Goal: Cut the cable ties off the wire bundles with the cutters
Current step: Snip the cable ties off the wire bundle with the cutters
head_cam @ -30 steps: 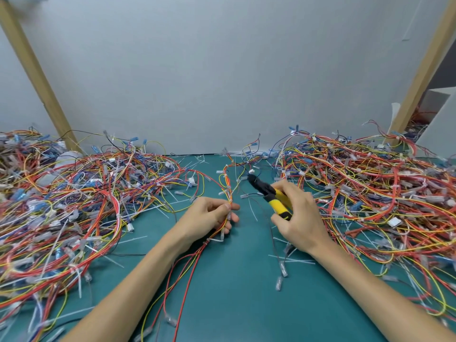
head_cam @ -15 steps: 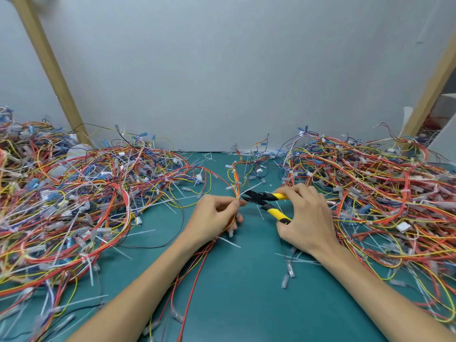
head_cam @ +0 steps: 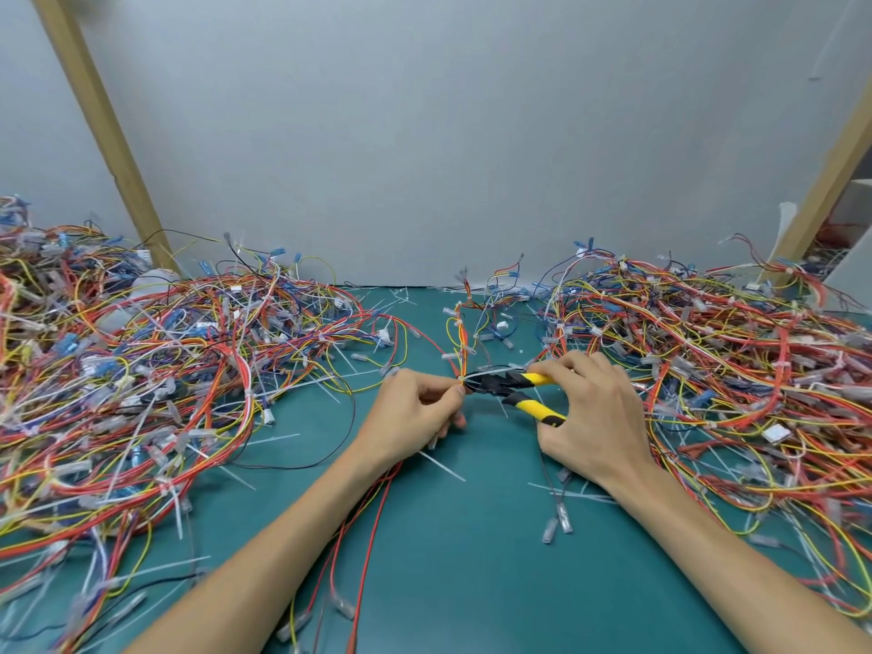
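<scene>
Cutters (head_cam: 505, 388) at tie (head_cam: 462, 380) of wire bundle (head_cam: 461, 339)

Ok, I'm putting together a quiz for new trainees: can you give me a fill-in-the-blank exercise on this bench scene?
1. The right hand grips cutters with ____ handles.
2. The ____ hand pinches the wire bundle at the cutters' tip.
3. Tangled wire piles lie on ____ sides of the hands.

Missing words: yellow; left; both.
</scene>
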{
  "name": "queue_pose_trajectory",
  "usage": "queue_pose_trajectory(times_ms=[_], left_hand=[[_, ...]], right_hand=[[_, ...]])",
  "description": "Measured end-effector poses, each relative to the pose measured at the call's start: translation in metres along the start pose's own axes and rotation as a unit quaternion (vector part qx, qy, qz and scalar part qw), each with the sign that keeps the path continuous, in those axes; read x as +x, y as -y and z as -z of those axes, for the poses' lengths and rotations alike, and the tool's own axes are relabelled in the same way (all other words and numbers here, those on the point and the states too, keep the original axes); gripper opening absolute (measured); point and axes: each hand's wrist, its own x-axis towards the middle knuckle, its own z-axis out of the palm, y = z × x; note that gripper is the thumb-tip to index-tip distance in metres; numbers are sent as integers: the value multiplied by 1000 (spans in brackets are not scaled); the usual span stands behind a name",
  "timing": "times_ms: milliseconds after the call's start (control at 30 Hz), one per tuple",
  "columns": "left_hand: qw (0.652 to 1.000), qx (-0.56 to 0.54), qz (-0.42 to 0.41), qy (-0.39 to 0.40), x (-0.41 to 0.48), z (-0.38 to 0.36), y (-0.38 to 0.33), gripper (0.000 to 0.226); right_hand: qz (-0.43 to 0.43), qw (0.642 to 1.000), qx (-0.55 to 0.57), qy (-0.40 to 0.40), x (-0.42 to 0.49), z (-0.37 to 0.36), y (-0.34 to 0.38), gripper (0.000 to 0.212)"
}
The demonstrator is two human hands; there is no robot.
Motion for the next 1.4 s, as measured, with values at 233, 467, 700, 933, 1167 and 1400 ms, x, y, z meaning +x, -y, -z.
queue_pose_trajectory(times_ms=[233, 467, 700, 933, 1167, 1400], left_hand=[[1000, 24, -5, 2, 2, 1, 2, 40], [997, 76, -18, -2, 2, 1, 2, 42], [999, 53, 5, -4, 1, 1, 0, 41], [999, 51, 1, -1, -1, 1, -2, 39], [999, 52, 3, 0, -1, 1, -2, 38], [997, 78, -2, 0, 1, 0, 0, 38]], right_hand=[[10, 1000, 3, -18, 0, 0, -1, 42], [12, 1000, 2, -10, 0, 0, -2, 42], [7, 1000, 7, -2, 0, 1, -2, 49], [10, 1000, 7, 4, 0, 1, -2, 51], [14, 1000, 12, 2, 0, 3, 0, 49], [33, 999, -9, -8, 0, 4, -2, 46]])
